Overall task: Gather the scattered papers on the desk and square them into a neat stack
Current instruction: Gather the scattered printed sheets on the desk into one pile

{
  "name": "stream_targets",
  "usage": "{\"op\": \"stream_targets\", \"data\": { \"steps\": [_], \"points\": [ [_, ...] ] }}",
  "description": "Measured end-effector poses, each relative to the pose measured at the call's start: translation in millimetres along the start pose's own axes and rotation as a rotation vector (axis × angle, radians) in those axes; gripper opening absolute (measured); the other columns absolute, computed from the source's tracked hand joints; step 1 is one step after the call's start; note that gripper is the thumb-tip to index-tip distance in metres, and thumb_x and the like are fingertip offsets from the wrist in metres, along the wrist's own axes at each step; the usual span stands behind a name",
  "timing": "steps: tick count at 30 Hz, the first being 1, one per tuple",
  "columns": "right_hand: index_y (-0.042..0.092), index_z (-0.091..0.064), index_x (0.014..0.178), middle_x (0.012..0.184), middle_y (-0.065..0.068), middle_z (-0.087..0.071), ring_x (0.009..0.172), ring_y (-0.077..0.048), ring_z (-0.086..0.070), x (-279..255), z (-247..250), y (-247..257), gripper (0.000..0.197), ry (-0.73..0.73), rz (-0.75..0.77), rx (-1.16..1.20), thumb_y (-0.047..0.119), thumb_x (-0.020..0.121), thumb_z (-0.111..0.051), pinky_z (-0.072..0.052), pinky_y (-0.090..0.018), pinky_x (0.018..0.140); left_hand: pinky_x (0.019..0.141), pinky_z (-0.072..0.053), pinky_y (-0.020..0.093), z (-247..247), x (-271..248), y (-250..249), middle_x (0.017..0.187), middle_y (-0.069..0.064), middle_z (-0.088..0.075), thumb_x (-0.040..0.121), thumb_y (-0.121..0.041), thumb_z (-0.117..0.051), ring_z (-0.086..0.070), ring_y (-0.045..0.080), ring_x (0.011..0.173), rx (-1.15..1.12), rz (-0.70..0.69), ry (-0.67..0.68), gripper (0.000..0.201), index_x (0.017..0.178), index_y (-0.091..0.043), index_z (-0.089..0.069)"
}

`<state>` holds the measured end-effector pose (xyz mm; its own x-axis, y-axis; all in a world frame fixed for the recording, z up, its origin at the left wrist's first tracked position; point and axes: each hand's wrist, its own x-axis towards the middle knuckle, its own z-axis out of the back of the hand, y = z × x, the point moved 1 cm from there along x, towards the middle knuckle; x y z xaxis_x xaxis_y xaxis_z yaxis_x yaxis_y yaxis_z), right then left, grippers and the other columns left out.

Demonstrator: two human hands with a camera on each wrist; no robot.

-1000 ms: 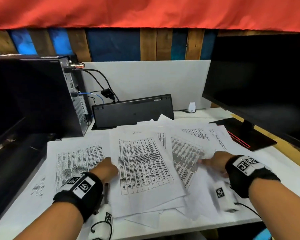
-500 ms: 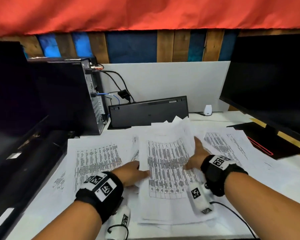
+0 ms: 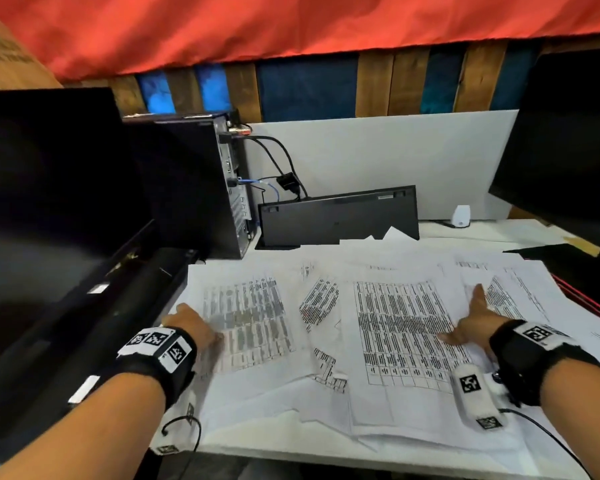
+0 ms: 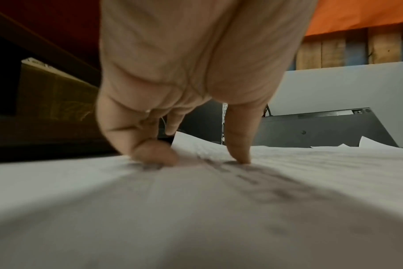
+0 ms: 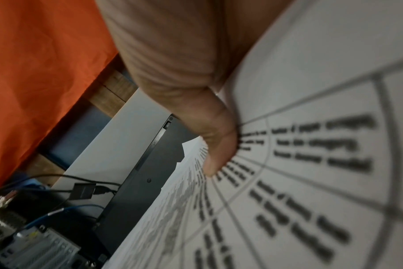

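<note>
Several printed sheets lie scattered and overlapping on the white desk (image 3: 284,453). A blurred table sheet (image 3: 250,323) is at the left, a sharper table sheet (image 3: 402,334) tops the centre pile, and more sheets (image 3: 520,296) fan out at the right. My left hand (image 3: 187,320) rests on the left sheet's left edge. In the left wrist view its bent fingertips (image 4: 154,154) and thumb press the paper (image 4: 219,209). My right hand (image 3: 465,323) stands on its edge at the centre sheet's right side, fingers straight, thumb (image 5: 216,156) lying on the print.
A black keyboard (image 3: 336,216) leans against the white back panel. A PC tower (image 3: 187,188) with cables and a dark monitor (image 3: 49,188) stand left. Another monitor (image 3: 561,161) and its base (image 3: 568,261) are right. A small white device (image 3: 462,216) sits at the back.
Half a second ago both hands held the centre sheets between them. Now they are apart: the left has moved onto the left sheet, the right to the centre sheet's right edge.
</note>
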<state>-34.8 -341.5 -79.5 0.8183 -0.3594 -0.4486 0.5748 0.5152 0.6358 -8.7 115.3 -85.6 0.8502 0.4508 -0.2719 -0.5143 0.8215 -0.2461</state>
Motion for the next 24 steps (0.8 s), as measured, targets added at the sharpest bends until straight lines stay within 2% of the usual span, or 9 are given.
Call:
{"op": "stream_targets", "data": {
  "steps": [2,7,9,11,13,16,18,20,24],
  "points": [
    [0.016,0.027,0.146,0.159,-0.009,-0.007,0.142,-0.03,-0.024,-7,0,-1,0.122,0.03,0.055,0.058,-0.01,0.077,-0.07,-0.025,-0.033,0.111,0.102,-0.047,0.04,-3,1,-6,0.139,0.017,-0.05,0.05,-0.052,-0.088,-0.053,0.033,0.124,-0.031,0.008,0.031,0.116,0.141,-0.003,-0.035],
    [0.013,0.02,0.148,0.158,-0.012,-0.015,0.143,-0.03,-0.024,1,-1,-10,0.126,-0.095,0.078,0.233,-0.007,0.071,-0.077,-0.021,-0.035,0.115,0.104,-0.046,0.037,-7,-10,-26,0.128,0.007,-0.06,0.055,-0.039,-0.091,-0.056,0.027,0.119,-0.123,-0.105,0.218,0.089,0.127,-0.006,-0.052],
    [0.004,-0.007,0.149,0.149,-0.018,-0.035,0.136,-0.033,-0.036,2,-3,-10,0.104,-0.131,0.049,0.254,0.0,0.073,-0.078,-0.034,-0.037,0.109,0.101,-0.049,0.041,-21,-1,-33,0.12,0.001,-0.066,0.046,-0.051,-0.091,-0.062,0.025,0.112,-0.246,-0.184,0.249,0.089,0.12,-0.015,-0.057],
    [-0.004,-0.039,0.129,0.129,-0.019,-0.052,0.119,-0.033,-0.05,-1,-11,-6,0.063,-0.065,0.057,0.168,0.011,0.08,-0.075,-0.047,-0.036,0.086,0.095,-0.053,0.042,-32,-1,-43,0.116,0.001,-0.069,0.041,-0.06,-0.089,-0.066,0.025,0.105,-0.32,-0.277,0.303,0.097,0.122,-0.018,-0.055],
    [0.0,-0.052,0.119,0.118,-0.018,-0.06,0.111,-0.033,-0.055,-2,-23,1,0.038,0.017,0.136,0.145,0.008,0.085,-0.067,-0.046,-0.04,0.092,0.09,-0.055,0.038,-27,-32,-63,0.115,0.002,-0.069,0.058,-0.044,-0.089,-0.067,0.025,0.102,-0.359,-0.319,0.359,0.082,0.124,-0.019,-0.048],
    [0.004,-0.05,0.127,0.123,-0.017,-0.061,0.114,-0.035,-0.056,-4,-34,9,0.048,0.069,0.23,0.15,0.005,0.082,-0.067,-0.043,-0.047,0.103,0.09,-0.052,0.033,-26,-56,-84,0.112,0.001,-0.068,0.078,-0.018,-0.078,-0.065,0.022,0.103,-0.419,-0.328,0.372,0.053,0.121,-0.017,-0.047],
    [0.009,-0.045,0.132,0.128,-0.008,-0.058,0.119,-0.031,-0.053,-9,-35,9,0.054,0.117,0.245,0.18,0.01,0.083,-0.069,-0.039,-0.046,0.107,0.093,-0.053,0.039,-31,-59,-92,0.114,0.003,-0.069,0.071,-0.037,-0.081,-0.066,0.024,0.105,-0.502,-0.37,0.432,0.061,0.119,-0.016,-0.051],
    [0.013,-0.043,0.136,0.13,-0.001,-0.055,0.125,-0.027,-0.048,-16,-38,8,0.056,0.162,0.243,0.208,0.015,0.086,-0.067,-0.033,-0.044,0.112,0.094,-0.053,0.047,-49,-45,-93,0.124,0.007,-0.066,0.057,-0.066,-0.079,-0.065,0.029,0.109,-0.605,-0.368,0.47,0.087,0.125,-0.019,-0.052],
    [0.017,-0.045,0.134,0.134,-0.003,-0.055,0.121,-0.024,-0.049,-28,-43,15,0.054,0.229,0.252,0.251,0.019,0.086,-0.069,-0.032,-0.043,0.112,0.091,-0.053,0.052,-63,-86,-107,0.124,0.015,-0.064,0.071,-0.054,-0.075,-0.063,0.033,0.109,-0.677,-0.325,0.669,0.078,0.13,-0.011,-0.05]
  ]
}}
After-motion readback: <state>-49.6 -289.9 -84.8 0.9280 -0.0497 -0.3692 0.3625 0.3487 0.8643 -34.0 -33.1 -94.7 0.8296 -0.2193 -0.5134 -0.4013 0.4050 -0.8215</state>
